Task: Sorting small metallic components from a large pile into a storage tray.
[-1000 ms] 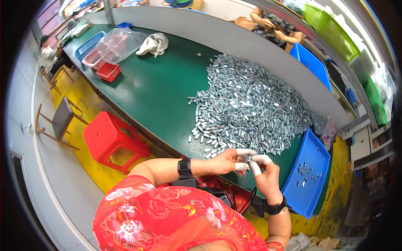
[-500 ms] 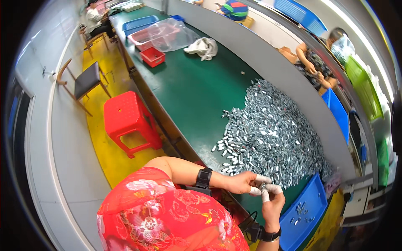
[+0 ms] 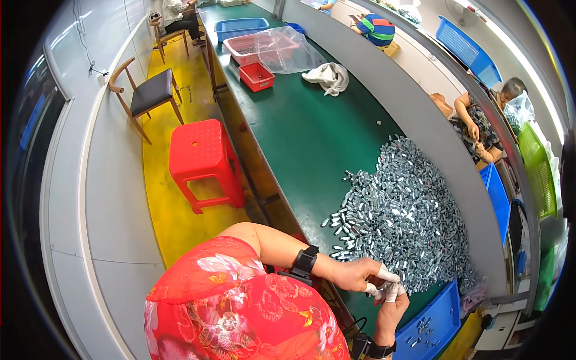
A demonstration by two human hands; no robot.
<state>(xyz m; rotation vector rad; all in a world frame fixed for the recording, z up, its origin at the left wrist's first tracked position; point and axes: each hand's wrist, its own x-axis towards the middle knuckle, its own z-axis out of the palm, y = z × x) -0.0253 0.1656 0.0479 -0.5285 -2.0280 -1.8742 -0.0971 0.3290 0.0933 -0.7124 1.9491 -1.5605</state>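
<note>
Small silvery metal pieces [image 3: 403,213] lie heaped on the right part of the long green counter [image 3: 312,138], the pile's near edge just beside my hands. My left hand [image 3: 354,274] and right hand [image 3: 393,300] meet at the counter's near end, white-taped fingers [image 3: 387,276] pinched narrow and touching one another; whether a piece sits between them I cannot tell. My left forearm reaches in from the left with a black wristband [image 3: 305,261]; my right wrist rises from below. A blue plastic tray [image 3: 429,327] holding a few pieces sits just right of my right hand. Far along the counter stand a small red bin [image 3: 256,76], a crumpled white cloth [image 3: 327,78] and a clear plastic bag [image 3: 287,49].
</note>
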